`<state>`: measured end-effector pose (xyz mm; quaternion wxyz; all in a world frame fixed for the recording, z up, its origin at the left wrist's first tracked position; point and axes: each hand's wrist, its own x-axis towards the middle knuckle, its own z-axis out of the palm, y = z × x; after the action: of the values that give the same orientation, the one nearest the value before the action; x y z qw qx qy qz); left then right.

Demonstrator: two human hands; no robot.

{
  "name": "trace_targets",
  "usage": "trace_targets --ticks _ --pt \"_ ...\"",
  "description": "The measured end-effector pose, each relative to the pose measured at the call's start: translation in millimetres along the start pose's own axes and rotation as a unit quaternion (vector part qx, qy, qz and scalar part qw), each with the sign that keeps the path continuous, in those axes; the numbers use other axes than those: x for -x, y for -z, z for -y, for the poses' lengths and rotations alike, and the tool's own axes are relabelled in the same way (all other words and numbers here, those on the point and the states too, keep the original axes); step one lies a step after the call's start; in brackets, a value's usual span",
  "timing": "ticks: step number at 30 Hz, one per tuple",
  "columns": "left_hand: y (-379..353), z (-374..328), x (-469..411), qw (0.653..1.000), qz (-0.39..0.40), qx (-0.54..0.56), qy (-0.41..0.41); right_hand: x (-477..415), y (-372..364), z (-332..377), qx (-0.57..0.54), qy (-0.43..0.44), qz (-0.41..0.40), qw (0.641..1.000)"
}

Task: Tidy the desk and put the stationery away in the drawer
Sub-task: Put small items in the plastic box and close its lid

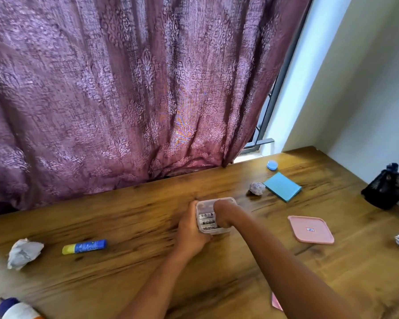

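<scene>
Left hand grip clamped round clear box side; right hand inside box, grip unclear.

Clear plastic container on wooden desk. Left hand grips its left wall. Right hand dips inside, fingers hidden. Pink lid right of container, apart. Glue stick well left. Blue sticky-note pad behind-right.

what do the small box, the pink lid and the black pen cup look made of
Small box: clear, slightly frosted plastic, probably; the contents show through its walls.
Pink lid: looks like smooth matt plastic, with a moulded raised rim.
Pen cup: black mesh, likely metal wire, since light shows through its fine grid.
</scene>
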<state>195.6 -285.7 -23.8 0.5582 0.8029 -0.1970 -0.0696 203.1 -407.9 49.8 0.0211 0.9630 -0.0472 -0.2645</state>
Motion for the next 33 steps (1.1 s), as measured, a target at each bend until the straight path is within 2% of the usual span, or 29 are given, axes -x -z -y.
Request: trace_targets --ticks 5,12,14,16,18,20,22,24,27,30,33 --pt "-1.2 -2.7 1.2 1.0 -0.001 0.002 0.003 -0.2 -2.8 -8.5 -0.059 0.007 -0.004 0.998" --pt "-8.2 -1.6 -8.7 1.0 0.002 -0.008 -0.003 1.0 -1.0 -10.3 -0.068 -0.021 -0.012 0.997" --pt "-10.4 0.0 -14.2 1.0 0.011 -0.008 -0.002 -0.4 3.2 -22.5 -0.156 -0.039 -0.03 0.986" --pt "-12.9 1.8 -21.7 1.0 0.013 -0.002 0.003 -0.7 13.2 -42.9 -0.301 -0.047 -0.042 0.951" --pt "-14.9 1.0 -29.6 1.0 0.012 0.005 0.007 0.5 25.9 -69.0 -0.428 -0.054 -0.054 0.9" --pt "-18.5 0.6 -38.5 1.0 0.014 0.012 0.007 -0.7 35.8 -98.8 -0.508 -0.094 -0.094 0.851" --pt "-24.3 4.5 -48.2 1.0 0.021 0.018 0.013 -13.2 34.5 -137.1 -0.54 -0.149 -0.155 0.814" --pt "-29.7 7.2 -56.6 0.999 0.02 0.021 0.016 -31.7 26.2 -172.6 -0.496 -0.206 -0.191 0.821" --pt "-36.4 4.2 -70.3 0.999 0.016 0.026 0.011 -57.0 15.0 -207.3 -0.361 -0.26 -0.207 0.871" --pt "-42.4 3.9 -85.2 0.999 0.014 0.037 0.015 -77.1 10.9 -221.1 -0.27 -0.262 -0.198 0.905" --pt "-46.6 7.3 -98.1 1.0 0.01 0.027 0.007 -103.0 6.1 -232.9 -0.26 -0.264 -0.187 0.91"
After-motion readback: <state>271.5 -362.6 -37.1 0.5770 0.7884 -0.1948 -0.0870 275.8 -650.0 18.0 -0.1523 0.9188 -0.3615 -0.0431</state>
